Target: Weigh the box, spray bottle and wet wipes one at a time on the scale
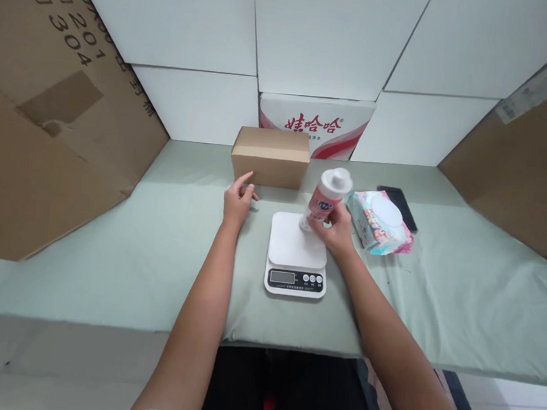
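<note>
My right hand (337, 231) grips a white bottle (326, 198) with a pink label and white cap, tilted, its base touching the far right corner of a white kitchen scale (297, 248). The scale has a small display and three buttons on its front. My left hand (238, 199) rests on the pale green table cover, fingers loosely curled and holding nothing, just in front of a closed brown cardboard box (270, 157).
A pack of wet wipes (379, 222) lies right of the bottle, with a dark phone (398, 206) behind it. A red-and-white printed carton (315, 126) leans on the white back wall. Large cardboard sheets (47, 108) stand on both sides.
</note>
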`<state>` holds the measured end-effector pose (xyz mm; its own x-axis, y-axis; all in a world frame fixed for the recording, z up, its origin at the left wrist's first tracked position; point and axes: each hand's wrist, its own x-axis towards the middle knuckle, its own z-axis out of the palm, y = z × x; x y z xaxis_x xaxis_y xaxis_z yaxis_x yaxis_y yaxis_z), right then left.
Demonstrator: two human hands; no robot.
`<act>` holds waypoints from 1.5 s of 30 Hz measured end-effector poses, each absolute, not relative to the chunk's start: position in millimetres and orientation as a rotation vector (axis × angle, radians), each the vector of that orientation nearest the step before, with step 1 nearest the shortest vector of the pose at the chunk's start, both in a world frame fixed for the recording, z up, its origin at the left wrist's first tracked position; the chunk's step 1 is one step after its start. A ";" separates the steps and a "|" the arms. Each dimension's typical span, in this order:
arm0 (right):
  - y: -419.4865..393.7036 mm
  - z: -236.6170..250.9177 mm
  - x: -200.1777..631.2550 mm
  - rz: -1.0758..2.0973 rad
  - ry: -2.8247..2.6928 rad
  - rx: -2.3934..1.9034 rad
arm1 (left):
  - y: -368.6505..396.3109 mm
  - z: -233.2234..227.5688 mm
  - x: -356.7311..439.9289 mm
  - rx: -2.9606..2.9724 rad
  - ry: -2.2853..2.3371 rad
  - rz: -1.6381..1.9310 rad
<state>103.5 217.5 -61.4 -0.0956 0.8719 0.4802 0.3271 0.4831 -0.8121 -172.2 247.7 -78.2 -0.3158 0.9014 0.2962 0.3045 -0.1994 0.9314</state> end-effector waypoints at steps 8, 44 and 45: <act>243.7 -72.0 125.0 0.350 -1.343 -1.284 | 247.3 -75.8 -168.7 1.415 1.528 1.549; 228.4 39.2 204.3 0.503 -1.777 -2.375 | 249.5 -75.9 -165.0 1.447 1.495 1.577; 221.9 43.3 205.7 0.552 -1.769 -2.340 | 250.1 -76.0 -165.0 1.445 1.494 1.583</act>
